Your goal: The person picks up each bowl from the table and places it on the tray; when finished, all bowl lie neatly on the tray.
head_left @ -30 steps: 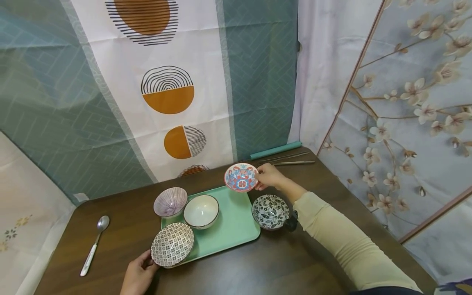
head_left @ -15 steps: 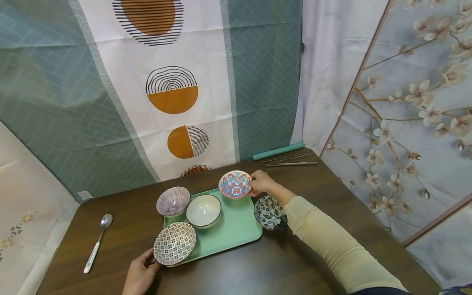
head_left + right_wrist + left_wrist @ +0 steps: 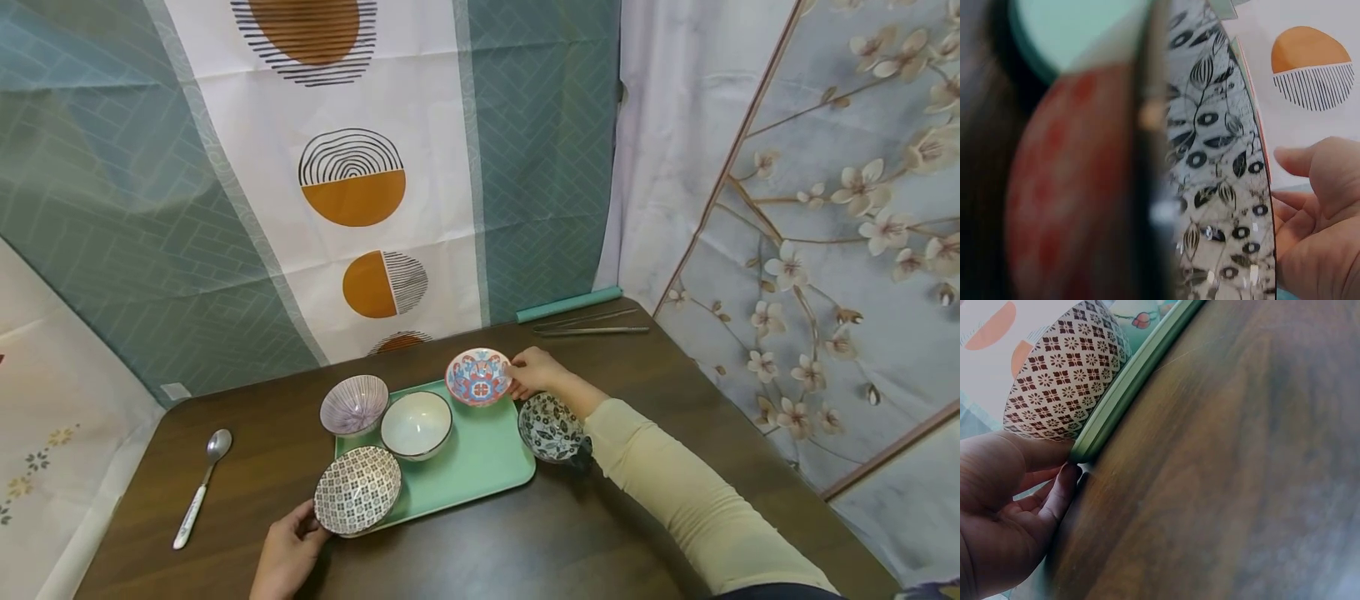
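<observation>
My right hand (image 3: 534, 372) pinches the right rim of a small bowl (image 3: 478, 377) with a red and blue pattern, over the back right part of the mint green tray (image 3: 480, 467). In the head view my left hand (image 3: 291, 546) is at the tray's near left corner; the left wrist view shows its thumb and fingers pinching that corner. A brown-and-white patterned bowl (image 3: 1063, 378) sits just above those fingers. Beside it on the tray are a white bowl (image 3: 417, 425) and a purple-striped bowl (image 3: 355, 405).
A black-and-white leaf-patterned bowl (image 3: 550, 427) stands right of the tray, under my right wrist, and fills much of the right wrist view (image 3: 1222, 187). A spoon (image 3: 202, 492) lies at left. Metal tongs (image 3: 592, 330) and a teal roll (image 3: 568, 305) lie at the back right.
My right hand has brought the red and blue bowl leftward and lower over the tray, then nearly stopped. My left hand has stayed at the tray corner.
</observation>
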Demonstrator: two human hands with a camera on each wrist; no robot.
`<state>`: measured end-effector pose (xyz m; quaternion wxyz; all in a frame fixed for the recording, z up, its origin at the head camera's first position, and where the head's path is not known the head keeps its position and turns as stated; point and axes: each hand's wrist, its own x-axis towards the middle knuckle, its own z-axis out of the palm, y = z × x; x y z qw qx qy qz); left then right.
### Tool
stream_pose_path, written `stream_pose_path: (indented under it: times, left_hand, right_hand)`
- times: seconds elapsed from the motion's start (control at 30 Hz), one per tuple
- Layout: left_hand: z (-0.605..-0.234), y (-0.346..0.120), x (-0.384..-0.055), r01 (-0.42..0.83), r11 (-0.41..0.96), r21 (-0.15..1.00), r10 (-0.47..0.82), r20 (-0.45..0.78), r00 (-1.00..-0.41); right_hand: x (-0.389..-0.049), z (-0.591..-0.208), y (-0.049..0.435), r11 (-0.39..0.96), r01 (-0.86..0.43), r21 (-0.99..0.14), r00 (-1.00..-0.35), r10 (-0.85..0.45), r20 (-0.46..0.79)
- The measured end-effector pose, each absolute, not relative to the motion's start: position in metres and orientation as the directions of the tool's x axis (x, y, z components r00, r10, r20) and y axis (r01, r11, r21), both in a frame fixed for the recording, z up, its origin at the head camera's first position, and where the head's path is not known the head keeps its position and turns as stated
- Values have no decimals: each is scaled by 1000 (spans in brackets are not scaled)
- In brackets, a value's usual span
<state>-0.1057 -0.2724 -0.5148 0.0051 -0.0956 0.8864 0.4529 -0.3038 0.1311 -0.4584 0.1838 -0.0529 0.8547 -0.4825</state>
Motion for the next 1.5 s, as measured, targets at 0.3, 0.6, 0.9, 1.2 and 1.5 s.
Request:
stream_pose_path:
  times: [0.3,0.6,0.9,1.2,1.5]
  left_hand:
    - [-512,-273,-107,-170,547,820,-171,-89,-981]
    - [-515,-272,-103,-170,546,820,-168,-91,-982]
    - [-515,-273,-103,-174,539,824,-178,-90,-980]
    - [-515,-273,-104,-207,537,818,-188,-123,-974]
    - [-514,-272,-106,-205,551,809,-184,-122,-975]
  right_hand:
    - [-297,-458,159,606,-119,-787,-945,-312,-97]
    - [-275,-457,193,670,-382,-637,-888,-458,51]
    - [-256,-468,221,659,-528,-536,-813,-574,95]
    - [-242,-476,232,673,-485,-559,-854,-501,138]
    - [-235,-481,235,643,-468,-606,-872,-446,201]
